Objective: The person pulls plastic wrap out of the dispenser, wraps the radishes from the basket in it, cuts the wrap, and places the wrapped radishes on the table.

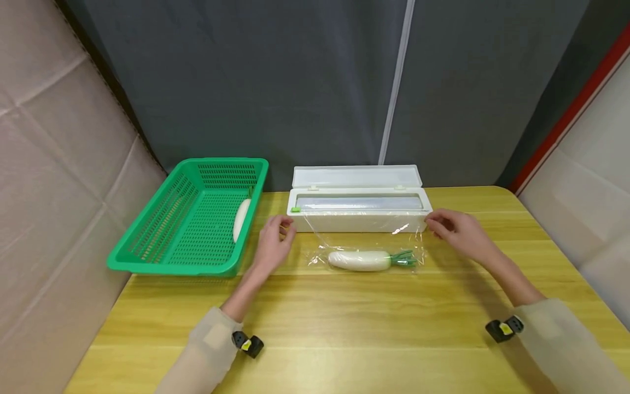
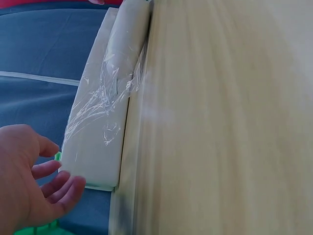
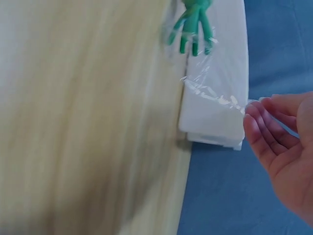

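A white radish [image 1: 361, 261] with green leaf stubs lies on the table, covered by clear cling film [image 1: 366, 239] that runs down from the dispenser. The white cling film dispenser [image 1: 359, 222] stands behind it, its lid raised and the roll showing inside. At the dispenser's left end is my left hand [image 1: 275, 243], fingers loosely bent around nothing, close to the green slider [image 1: 295, 209]. My right hand [image 1: 455, 230] is at the right front corner. Its thumb and fingertips [image 3: 254, 110] pinch the film's edge beside the box.
A green plastic basket [image 1: 177, 269] stands at the left with another white radish [image 1: 241, 220] in it. The wooden table [image 1: 364, 328] ends at a dark grey curtain [image 1: 275, 82] behind the dispenser. Pale fabric walls [image 1: 49, 164] flank both sides.
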Demonstrator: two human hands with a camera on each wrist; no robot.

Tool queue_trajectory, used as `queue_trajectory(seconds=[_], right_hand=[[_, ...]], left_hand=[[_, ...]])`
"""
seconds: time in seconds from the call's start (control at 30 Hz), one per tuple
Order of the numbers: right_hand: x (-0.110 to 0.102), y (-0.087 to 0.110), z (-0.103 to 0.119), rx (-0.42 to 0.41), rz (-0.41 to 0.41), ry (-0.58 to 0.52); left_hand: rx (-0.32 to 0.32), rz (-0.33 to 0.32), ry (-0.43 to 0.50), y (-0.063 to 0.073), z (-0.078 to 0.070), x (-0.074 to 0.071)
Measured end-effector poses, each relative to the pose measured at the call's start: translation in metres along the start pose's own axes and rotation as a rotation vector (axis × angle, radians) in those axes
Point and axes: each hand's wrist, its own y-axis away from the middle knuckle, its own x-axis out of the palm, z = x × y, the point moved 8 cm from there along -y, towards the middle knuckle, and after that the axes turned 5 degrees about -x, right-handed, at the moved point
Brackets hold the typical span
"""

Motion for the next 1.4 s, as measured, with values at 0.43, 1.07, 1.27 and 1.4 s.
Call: queue_trajectory(seconds=[0.43,1.07,1.27,1.4], right_hand=[[0.019,-0.044,0.038,-0.107,0.018,-0.047],[0.069,-0.088,0.089,-0.197,0.137,-0.147],[0.083,-0.100,0.101,-0.218,0.161,-0.157],[0.090,-0.109,0.111,-0.235,0.172,-0.162]], left_hand=[[-0.028,0.029,-0.052,-0.017,0.006,0.006],[-0.019,0.106,-0.123,-0.049,0.012,0.019],[0.006,0.138,-0.106,-0.054,0.017,0.021],[0.028,0.143,-0.088,-0.056,0.019,0.021]])
